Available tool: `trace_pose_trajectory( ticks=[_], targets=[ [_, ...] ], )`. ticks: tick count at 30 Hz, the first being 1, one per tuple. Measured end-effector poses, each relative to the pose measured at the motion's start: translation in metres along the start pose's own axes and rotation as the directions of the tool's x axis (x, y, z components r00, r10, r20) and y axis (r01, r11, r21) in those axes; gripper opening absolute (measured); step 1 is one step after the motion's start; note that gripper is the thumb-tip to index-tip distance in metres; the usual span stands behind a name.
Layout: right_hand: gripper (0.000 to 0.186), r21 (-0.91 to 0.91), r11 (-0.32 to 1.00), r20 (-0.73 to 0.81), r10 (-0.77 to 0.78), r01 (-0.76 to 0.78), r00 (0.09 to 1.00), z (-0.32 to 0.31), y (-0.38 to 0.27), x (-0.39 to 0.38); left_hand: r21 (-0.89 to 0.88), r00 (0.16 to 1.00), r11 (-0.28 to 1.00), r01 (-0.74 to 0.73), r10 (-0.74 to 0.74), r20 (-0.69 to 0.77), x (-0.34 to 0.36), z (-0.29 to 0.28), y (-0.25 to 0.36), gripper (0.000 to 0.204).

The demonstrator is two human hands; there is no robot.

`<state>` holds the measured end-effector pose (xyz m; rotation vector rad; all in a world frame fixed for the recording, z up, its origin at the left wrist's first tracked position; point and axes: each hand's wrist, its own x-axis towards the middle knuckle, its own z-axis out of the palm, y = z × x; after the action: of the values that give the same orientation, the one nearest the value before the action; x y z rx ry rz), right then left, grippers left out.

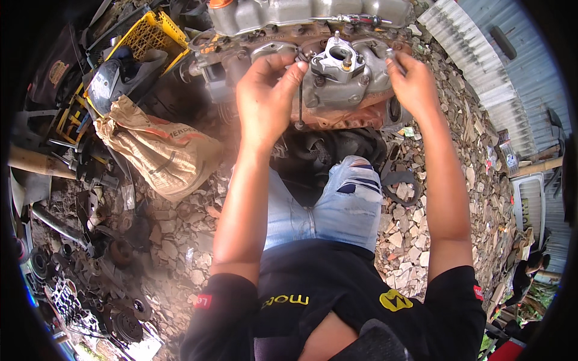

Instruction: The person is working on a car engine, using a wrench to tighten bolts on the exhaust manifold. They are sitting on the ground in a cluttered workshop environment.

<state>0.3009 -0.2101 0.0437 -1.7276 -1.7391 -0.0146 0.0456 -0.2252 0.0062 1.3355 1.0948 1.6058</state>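
Note:
A rusty engine [361, 111] lies across the top of the view, with a grey valve cover [271, 12] and a cast manifold [325, 93] carrying a silver flange [334, 60] with studs. My left hand [268, 93] pinches a small dark piece [301, 58] at the manifold's left; a long thin dark rod [300, 105] runs down from there. My right hand [412, 87] pinches a small metal piece [390, 55] at the manifold's right end; what it is is hard to tell. A red-and-silver tool [355, 18] lies on the valve cover.
Yellow crates [165, 33], a helmet [105, 84] and a sack [159, 153] are at left, above scattered metal parts [120, 313]. Broken stones [409, 240] cover the ground. Corrugated sheets [463, 66] are at right, where another person [521, 283] appears low down.

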Motion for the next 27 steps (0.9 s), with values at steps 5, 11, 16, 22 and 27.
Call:
trace_pose_trajectory(
  ticks=[5,11,16,22,27],
  targets=[
    [0.021,0.526,0.819,-0.004,-0.267,0.229,0.964,-0.019,-0.049,-0.025,0.1,0.988,0.984,-0.145,0.15,-0.046,-0.023,0.004,0.005,0.027],
    [0.024,0.707,0.701,0.211,-0.335,0.094,0.918,-0.016,-0.078,-0.036,0.017,0.967,0.967,-0.255,0.254,0.026,-0.036,0.011,0.015,0.024],
    [0.024,0.711,0.702,0.273,-0.334,0.044,0.902,-0.014,-0.075,-0.041,0.0,0.981,0.982,-0.189,0.188,0.055,-0.045,0.004,0.019,0.02],
    [0.025,0.772,0.633,0.296,-0.281,-0.055,0.913,-0.011,-0.076,-0.054,-0.048,0.958,0.959,-0.281,0.283,0.052,-0.046,0.002,0.017,0.018],
    [0.025,0.776,0.627,0.282,-0.256,-0.063,0.924,-0.007,-0.083,-0.058,-0.24,0.982,0.956,-0.166,0.183,0.05,-0.055,0.0,0.013,0.017]
  ],
)
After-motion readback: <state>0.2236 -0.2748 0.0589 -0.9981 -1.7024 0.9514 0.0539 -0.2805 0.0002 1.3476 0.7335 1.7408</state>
